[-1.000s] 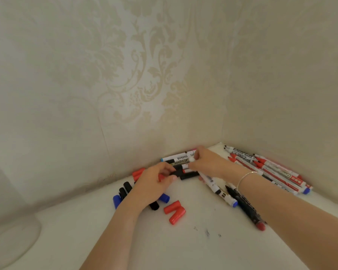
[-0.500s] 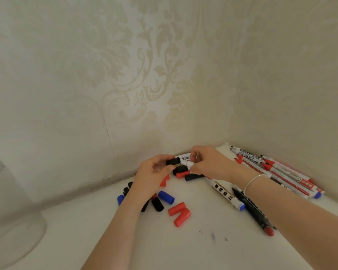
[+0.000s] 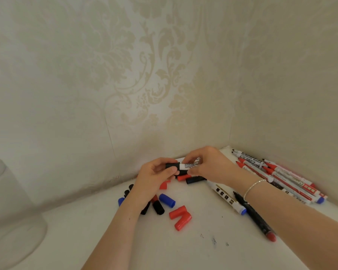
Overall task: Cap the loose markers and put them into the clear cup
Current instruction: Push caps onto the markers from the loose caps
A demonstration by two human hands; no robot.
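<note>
The left hand (image 3: pixel 154 176) pinches a black cap (image 3: pixel 172 166) seated on the end of a white marker (image 3: pixel 189 165), whose barrel the right hand (image 3: pixel 211 164) grips, both raised above the surface (image 3: pixel 203 250) near the wall corner. Loose caps (image 3: pixel 180 217) lie below; uncapped markers (image 3: pixel 277 174) are piled at right. The clear cup (image 3: pixel 10 217) stands far left.
</note>
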